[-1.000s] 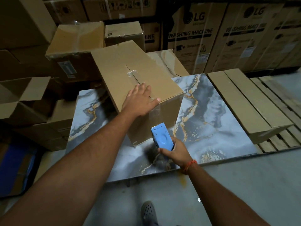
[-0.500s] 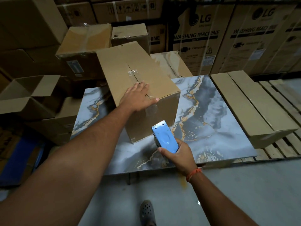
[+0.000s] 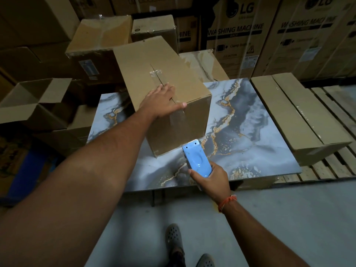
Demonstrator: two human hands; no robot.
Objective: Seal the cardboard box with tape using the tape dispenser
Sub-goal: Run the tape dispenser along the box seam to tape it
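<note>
Head view: left hand flat on cardboard box (closed); right hand grips tape dispenser.

The box is matt brown cardboard, a glossy clear tape strip on its near face. The tape dispenser is smooth, shiny blue plastic. The desk top is polished, marble-patterned. At 3 o'clock, the pallet is rough wood.

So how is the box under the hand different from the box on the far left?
The closed cardboard box has its flaps shut, with bits of tape on the seam; the open cardboard box has flaps standing open. The closed one sits on the marble-patterned table under the left hand; the open one sits off it, untouched. Both are plain brown cardboard.
</note>
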